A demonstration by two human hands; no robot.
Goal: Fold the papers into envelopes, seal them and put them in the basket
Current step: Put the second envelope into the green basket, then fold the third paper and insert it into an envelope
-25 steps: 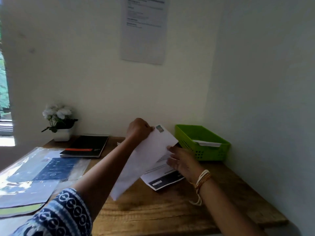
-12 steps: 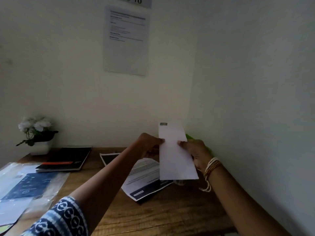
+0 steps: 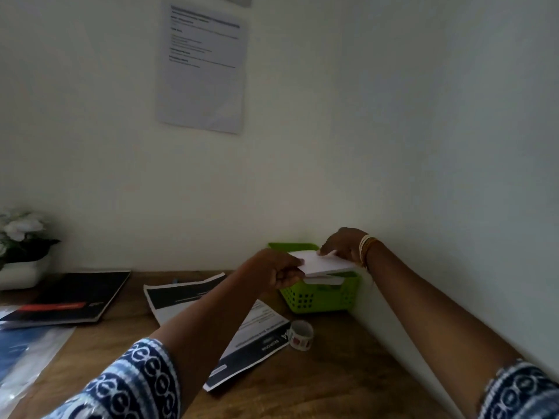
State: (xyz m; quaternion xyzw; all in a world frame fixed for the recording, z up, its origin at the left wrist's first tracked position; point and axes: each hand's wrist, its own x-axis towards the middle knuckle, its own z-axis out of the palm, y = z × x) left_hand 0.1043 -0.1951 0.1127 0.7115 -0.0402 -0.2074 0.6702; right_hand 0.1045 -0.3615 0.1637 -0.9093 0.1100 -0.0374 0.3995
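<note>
Since half a second ago, I am seeing both hands carrying the white envelope [image 3: 325, 264] from upright to flat above the green basket [image 3: 320, 299]. Left hand [image 3: 276, 272] is pinching its near edge, right hand [image 3: 343, 244] its far side. Printed papers [image 3: 257, 334] and a tape roll [image 3: 301, 334] are lying on the wooden bench [image 3: 332, 382] in a white-walled corner.

This looks like a small office or study corner. A wooden table [image 3: 348, 385] stands against plain white walls, with a printed notice [image 3: 201, 68] fixed on the wall above it. On the table lie printed papers [image 3: 254, 343], a black notebook [image 3: 78, 294], a tape roll [image 3: 301, 334], a green basket [image 3: 320, 297] and a potted flower [image 3: 21, 249].
</note>
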